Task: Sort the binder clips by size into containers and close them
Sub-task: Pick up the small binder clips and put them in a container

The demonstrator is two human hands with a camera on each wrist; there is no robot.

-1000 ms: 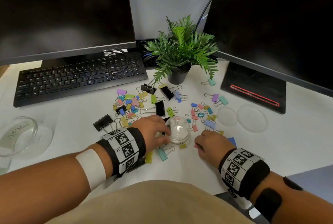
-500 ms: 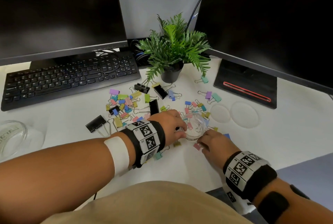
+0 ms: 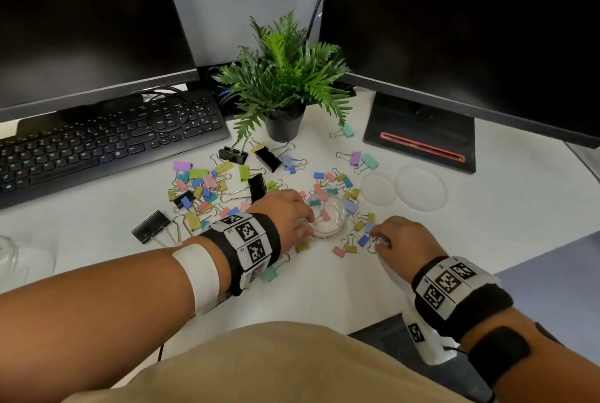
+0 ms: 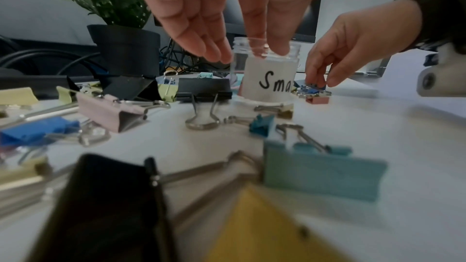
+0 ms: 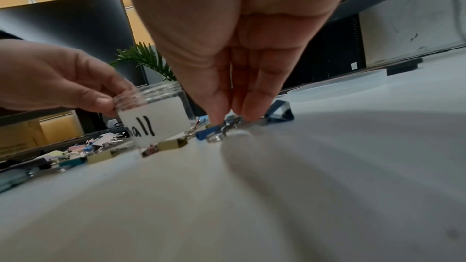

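A small clear jar with a white label reading "Small" stands open-topped on the white desk among scattered binder clips. My left hand grips its threaded rim with thumb and fingers. To the jar's right, my right hand pinches the wire handle of a small blue binder clip that lies on the desk. Small coloured clips lie around both hands. Several medium coloured clips and large black clips spread to the left.
A potted fern stands behind the clips. A black keyboard and two monitors lie beyond. Two clear round lids rest right of the jar by a black monitor base. Another clear container sits at the far left edge.
The jar has been stood upright in my left hand's grip. My right hand has moved right, away from the jar, and has taken hold of a small blue clip.
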